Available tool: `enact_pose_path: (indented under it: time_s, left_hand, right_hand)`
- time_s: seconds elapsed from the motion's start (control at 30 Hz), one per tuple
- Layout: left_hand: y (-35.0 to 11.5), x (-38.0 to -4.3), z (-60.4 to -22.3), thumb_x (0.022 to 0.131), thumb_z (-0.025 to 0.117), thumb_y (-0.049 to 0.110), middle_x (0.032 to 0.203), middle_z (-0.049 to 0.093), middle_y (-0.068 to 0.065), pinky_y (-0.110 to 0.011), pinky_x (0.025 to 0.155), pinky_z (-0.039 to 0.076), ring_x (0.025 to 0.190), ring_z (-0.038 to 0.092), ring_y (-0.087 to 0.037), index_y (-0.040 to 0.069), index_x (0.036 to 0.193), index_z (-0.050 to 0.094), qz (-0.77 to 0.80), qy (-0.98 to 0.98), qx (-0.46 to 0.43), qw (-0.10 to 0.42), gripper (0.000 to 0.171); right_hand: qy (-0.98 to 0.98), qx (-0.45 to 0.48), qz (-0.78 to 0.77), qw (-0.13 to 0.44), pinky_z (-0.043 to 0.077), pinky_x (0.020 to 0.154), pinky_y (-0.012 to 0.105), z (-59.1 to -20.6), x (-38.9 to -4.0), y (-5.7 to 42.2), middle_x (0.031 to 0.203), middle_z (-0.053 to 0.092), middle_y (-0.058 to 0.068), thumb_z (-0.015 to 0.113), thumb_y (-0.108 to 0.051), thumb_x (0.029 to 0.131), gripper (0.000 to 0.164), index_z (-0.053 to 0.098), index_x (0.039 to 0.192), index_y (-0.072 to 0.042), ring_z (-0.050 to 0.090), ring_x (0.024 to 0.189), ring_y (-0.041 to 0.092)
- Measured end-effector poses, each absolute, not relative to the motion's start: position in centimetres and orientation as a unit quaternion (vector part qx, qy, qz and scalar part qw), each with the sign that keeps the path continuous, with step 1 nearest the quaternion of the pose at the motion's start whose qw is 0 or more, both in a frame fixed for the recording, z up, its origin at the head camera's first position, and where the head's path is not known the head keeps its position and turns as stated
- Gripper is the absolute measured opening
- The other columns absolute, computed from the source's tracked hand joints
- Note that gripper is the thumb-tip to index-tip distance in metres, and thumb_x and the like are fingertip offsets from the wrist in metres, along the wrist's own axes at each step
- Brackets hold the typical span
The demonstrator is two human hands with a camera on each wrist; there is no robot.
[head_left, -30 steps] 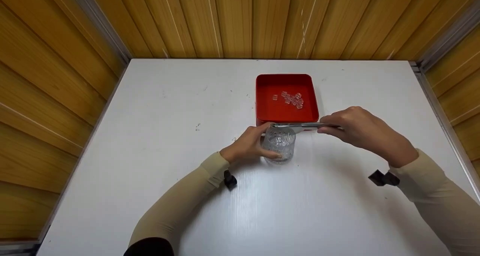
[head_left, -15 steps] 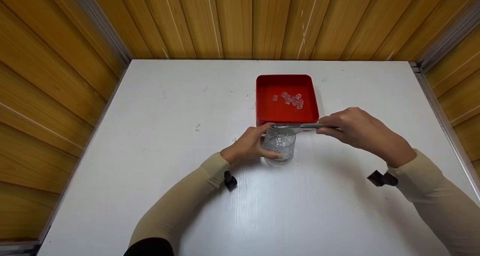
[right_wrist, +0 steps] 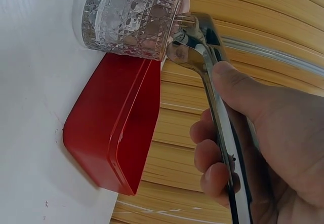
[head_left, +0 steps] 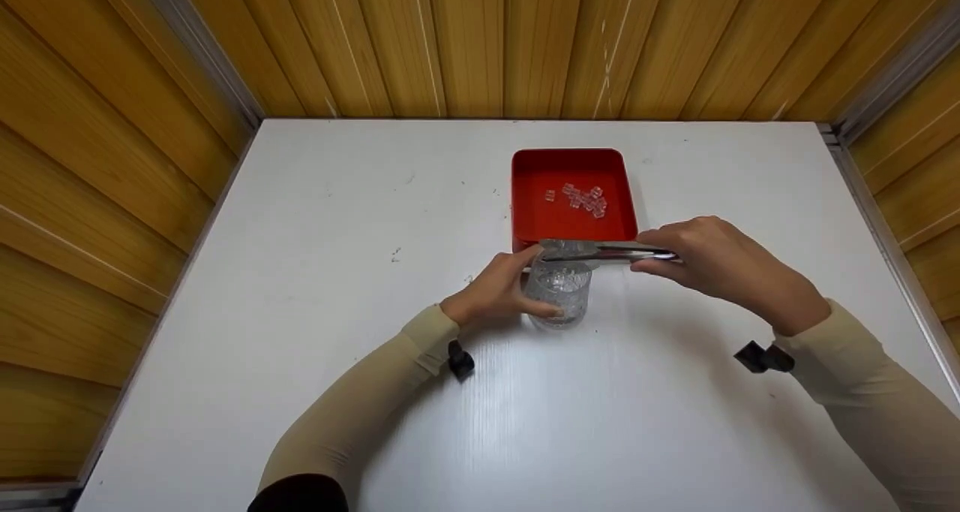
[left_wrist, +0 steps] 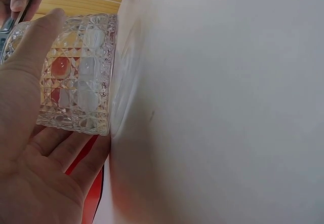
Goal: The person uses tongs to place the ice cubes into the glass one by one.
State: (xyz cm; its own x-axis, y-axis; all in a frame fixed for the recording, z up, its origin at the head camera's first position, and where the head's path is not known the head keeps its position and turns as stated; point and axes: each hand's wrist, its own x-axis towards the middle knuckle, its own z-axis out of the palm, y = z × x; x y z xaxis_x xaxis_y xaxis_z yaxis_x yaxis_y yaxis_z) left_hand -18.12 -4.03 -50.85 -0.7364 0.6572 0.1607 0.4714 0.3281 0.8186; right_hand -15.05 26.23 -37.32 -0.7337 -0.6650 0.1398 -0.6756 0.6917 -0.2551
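Head view: the right hand (head_left: 720, 266), right of centre, gripped tongs (head_left: 622, 252) over the mid-frame glass (head_left: 571, 293) the left hand (head_left: 495, 287) clasped, below the red tray (head_left: 534, 223). Emptying the tongs seemed underway, calling next for a clean lift.

Tongs (head_left: 621, 250) spread a broader outline over the glass (head_left: 571, 296), where a half second ago they lay as a thin line; whether they opened or turned cannot be told; in the head view their upper edge now crosses the near rim of the tray (head_left: 536, 215), and a bright strip gleams along the handle; the right hand (head_left: 712, 264) has edged slightly left.
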Motion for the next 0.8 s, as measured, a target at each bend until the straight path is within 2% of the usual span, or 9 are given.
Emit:
enact_pose_path:
  time_s: [0.3, 0.6, 0.8]
  left_hand:
    - [-3.98, -18.15, -50.88, 0.075, 0.093, 0.036, 0.118, 0.072, 0.004, -0.021, 0.096, 0.050, 0.107, 0.065, -0.005, 0.014, 0.134, 0.057, 0.453, 0.814, 0.352, 0.092, 0.073]
    - [-3.97, -18.00, -50.81, 0.075, 0.094, 0.035, 0.123, 0.071, 0.001, -0.021, 0.099, 0.049, 0.112, 0.065, -0.007, 0.015, 0.140, 0.056, 0.460, 0.811, 0.349, 0.098, 0.078]
    - [-4.02, -18.12, -50.93, 0.075, 0.094, 0.034, 0.126, 0.070, 0.000, -0.023, 0.101, 0.048, 0.115, 0.064, -0.008, 0.015, 0.145, 0.052, 0.465, 0.808, 0.348, 0.101, 0.084]
  right_hand:
    - [-0.925, 0.350, 0.147, -0.002, 0.054, 0.059, 0.026, -37.29, -14.96, 26.16, 0.089, 0.076, -0.001, 0.085, -0.020, 0.086, 0.027, 0.079, 0.110, -0.010, 0.060, 0.067, 0.009]
    - [-0.917, 0.368, 0.150, 0.025, 0.053, 0.057, 0.026, -37.59, -15.02, 26.38, 0.086, 0.075, -0.002, 0.086, -0.018, 0.085, 0.027, 0.078, 0.108, -0.008, 0.058, 0.065, 0.007]
    - [-0.920, 0.362, 0.149, 0.020, 0.054, 0.058, 0.027, -37.45, -15.08, 26.35, 0.089, 0.077, 0.000, 0.086, -0.018, 0.085, 0.028, 0.078, 0.110, -0.008, 0.060, 0.066, 0.009]
